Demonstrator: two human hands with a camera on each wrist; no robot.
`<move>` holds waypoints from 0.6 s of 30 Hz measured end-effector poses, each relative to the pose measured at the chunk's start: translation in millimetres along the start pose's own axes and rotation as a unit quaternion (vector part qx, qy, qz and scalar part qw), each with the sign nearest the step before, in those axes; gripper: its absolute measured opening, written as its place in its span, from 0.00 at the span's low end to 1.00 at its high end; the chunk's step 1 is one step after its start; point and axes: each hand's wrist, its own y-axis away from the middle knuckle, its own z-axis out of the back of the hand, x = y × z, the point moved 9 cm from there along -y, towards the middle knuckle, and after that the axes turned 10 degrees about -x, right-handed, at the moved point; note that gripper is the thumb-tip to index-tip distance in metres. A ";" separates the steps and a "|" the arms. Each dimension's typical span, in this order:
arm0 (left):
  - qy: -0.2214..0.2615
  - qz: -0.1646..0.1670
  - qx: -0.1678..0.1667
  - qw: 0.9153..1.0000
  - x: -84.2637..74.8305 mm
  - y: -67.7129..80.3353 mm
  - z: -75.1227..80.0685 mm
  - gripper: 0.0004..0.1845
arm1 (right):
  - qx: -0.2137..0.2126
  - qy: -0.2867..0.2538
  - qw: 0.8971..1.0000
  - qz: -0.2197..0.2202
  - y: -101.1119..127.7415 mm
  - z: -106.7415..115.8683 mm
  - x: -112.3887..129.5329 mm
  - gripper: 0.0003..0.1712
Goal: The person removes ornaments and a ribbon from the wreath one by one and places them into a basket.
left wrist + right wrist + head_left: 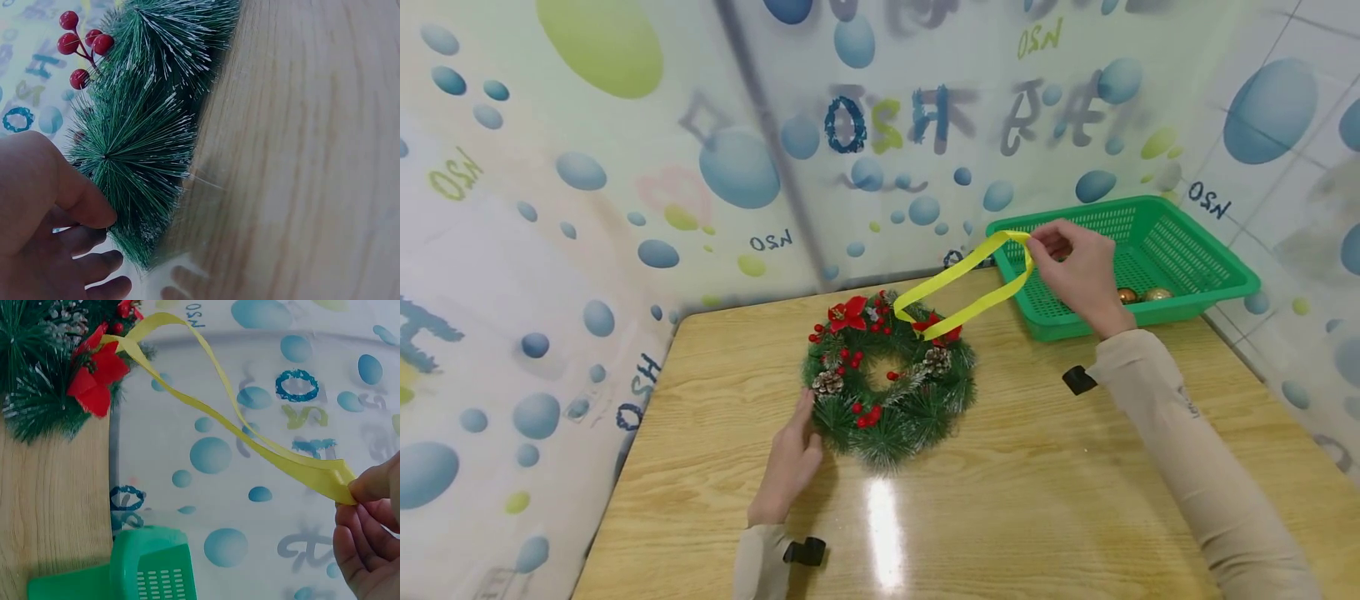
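Observation:
A green wreath (883,450) with red berries, red flowers and pinecones lies on the wooden table in the head view. My left hand (790,462) is at its left edge, fingers touching the needles; the left wrist view has the thumb (87,203) against the wreath's tips, the other fingers below it. A yellow ribbon (977,304) runs in a long loop from the top of the wreath, beside a red flower (100,378). My right hand (1078,267) pinches the far end of this ribbon between thumb and fingers, holding it raised and stretched to the right.
A green plastic basket (1195,312) with perforated sides stands at the table's back right, under my right hand. Gold and brown balls (1157,294) lie inside. A curtain (880,233) printed with bubbles and letters hangs behind the table (1037,500).

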 end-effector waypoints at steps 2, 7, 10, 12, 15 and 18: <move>0.000 0.001 0.000 1.000 0.3 0.4 -0.4 0.40 | -0.002 0.004 1.000 -0.005 -1.7 3.7 -4.1 0.10; 0.001 0.001 -0.001 1.000 0.5 0.4 -0.2 0.41 | -0.011 0.011 1.000 -0.003 -5.6 14.4 -13.7 0.11; 0.003 0.002 0.001 1.000 0.7 0.5 -0.4 0.41 | -0.016 0.021 1.000 -0.009 -8.5 21.0 -21.2 0.12; 0.004 0.005 0.003 1.000 1.4 0.4 -0.8 0.41 | -0.020 0.033 0.999 -0.017 -11.0 26.1 -26.7 0.13; 0.004 0.008 0.004 1.000 2.0 0.5 -1.2 0.41 | -0.022 0.047 0.998 -0.041 -15.1 34.7 -37.1 0.14; 0.005 0.006 0.001 1.000 1.9 0.6 -1.1 0.41 | -0.025 0.052 0.996 -0.074 -19.0 44.6 -51.1 0.17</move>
